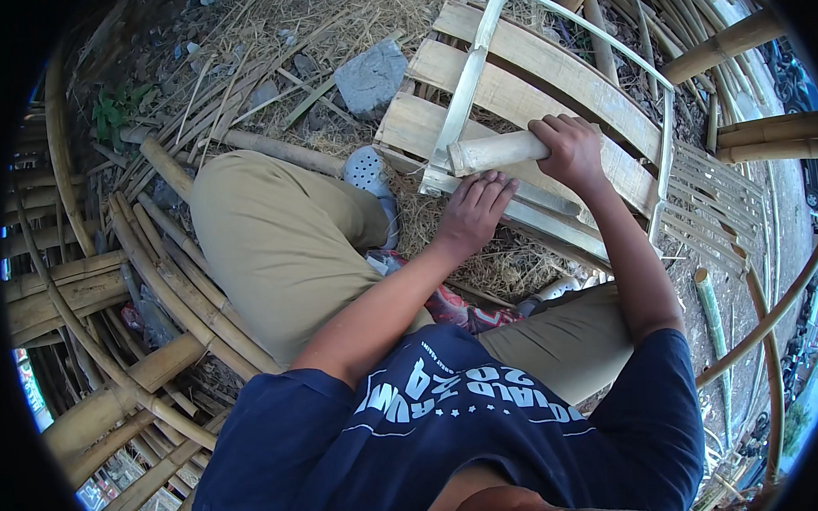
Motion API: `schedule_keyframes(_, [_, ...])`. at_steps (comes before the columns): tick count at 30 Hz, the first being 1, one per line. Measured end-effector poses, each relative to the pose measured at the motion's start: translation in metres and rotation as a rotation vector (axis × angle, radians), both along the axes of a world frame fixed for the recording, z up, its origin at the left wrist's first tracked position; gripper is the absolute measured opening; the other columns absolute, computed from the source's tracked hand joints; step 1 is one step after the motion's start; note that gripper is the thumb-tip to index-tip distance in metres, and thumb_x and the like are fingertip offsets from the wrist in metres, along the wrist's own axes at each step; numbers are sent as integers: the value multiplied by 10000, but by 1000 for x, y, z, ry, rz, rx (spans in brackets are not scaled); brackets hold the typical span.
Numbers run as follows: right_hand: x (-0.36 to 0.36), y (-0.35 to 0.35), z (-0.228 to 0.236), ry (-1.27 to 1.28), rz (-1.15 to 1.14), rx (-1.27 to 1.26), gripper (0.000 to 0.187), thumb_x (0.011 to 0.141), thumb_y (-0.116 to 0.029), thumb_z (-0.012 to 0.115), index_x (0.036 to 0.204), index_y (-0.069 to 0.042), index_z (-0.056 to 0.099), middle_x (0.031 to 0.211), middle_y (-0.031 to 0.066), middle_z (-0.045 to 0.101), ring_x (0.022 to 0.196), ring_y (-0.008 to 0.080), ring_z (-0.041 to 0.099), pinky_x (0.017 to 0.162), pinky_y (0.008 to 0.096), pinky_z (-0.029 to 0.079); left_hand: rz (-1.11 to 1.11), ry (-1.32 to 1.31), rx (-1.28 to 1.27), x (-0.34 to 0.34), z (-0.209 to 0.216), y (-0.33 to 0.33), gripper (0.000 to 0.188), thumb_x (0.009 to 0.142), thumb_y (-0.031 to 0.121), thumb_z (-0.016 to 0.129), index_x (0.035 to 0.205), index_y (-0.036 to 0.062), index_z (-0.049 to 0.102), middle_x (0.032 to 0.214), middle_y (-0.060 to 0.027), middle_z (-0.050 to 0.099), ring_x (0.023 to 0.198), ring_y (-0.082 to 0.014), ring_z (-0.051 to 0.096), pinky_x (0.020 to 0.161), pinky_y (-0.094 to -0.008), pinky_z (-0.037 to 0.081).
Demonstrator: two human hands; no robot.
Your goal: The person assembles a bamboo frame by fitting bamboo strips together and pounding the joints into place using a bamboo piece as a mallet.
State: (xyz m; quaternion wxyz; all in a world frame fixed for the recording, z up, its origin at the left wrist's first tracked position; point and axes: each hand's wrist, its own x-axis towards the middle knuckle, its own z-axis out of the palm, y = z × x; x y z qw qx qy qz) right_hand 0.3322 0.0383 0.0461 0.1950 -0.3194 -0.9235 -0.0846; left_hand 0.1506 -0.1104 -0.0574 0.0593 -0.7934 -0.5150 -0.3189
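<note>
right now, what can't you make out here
Pale cylindrical wooden-looking piece, head view: section inside the right hand's grip, covered by that hand.
Left hand, head view: palm, hidden by its own back.
Dark vehicle at right, head view: cut off by the fisheye's black rim.

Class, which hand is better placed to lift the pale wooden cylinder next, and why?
Probably the right hand: it grips one end of the pale wooden cylinder, while the left hand lies near the other.
</note>
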Motion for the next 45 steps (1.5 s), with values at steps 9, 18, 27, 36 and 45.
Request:
schedule_keyframes(9, [-5, -8, 2, -7, -34, -20, 235, 734, -142, 768, 945, -157, 667, 767, 22, 601, 760, 240, 674, 643, 415, 522, 13, -49, 40, 2, 4, 2, 447, 942, 119, 546, 1371, 88, 669, 1257, -75, 678, 1241, -242, 632, 1145, -441, 462])
schedule_keyframes(18, [1, -10, 2, 60, -109, -159, 263, 741, -175, 790, 983, -149, 689, 816, 50, 694, 733, 299, 716, 628, 448, 558, 1, -61, 53, 0, 4, 2, 451, 930, 114, 550, 1362, 83, 674, 1249, -84, 683, 1244, -249, 631, 1148, -442, 457])
schedule_keyframes(27, [-7, -15, 3, 16, -83, -183, 266, 737, -174, 790, 990, -153, 707, 791, 55, 696, 731, 304, 722, 632, 442, 574, 6, -35, 43, 1, 6, 2, 456, 922, 104, 546, 1358, 81, 675, 1255, -84, 684, 1244, -249, 631, 1147, -439, 458])
schedule_keyframes(36, [-6, -14, 0, 56, -66, -180, 290, 738, -163, 785, 1017, -140, 709, 833, 60, 719, 740, 309, 728, 642, 442, 574, -3, -9, -2, 0, 2, 0, 442, 980, 162, 528, 1400, 75, 635, 1353, -103, 646, 1298, -261, 603, 1171, -436, 447])
schedule_keyframes(45, [-16, -15, 5, 139, -154, -78, 319, 743, -132, 783, 1051, -135, 697, 840, 61, 706, 747, 283, 715, 642, 427, 562, -5, -20, 5, -1, 3, 1, 441, 971, 156, 532, 1390, 73, 643, 1326, -99, 653, 1304, -257, 595, 1169, -436, 451])
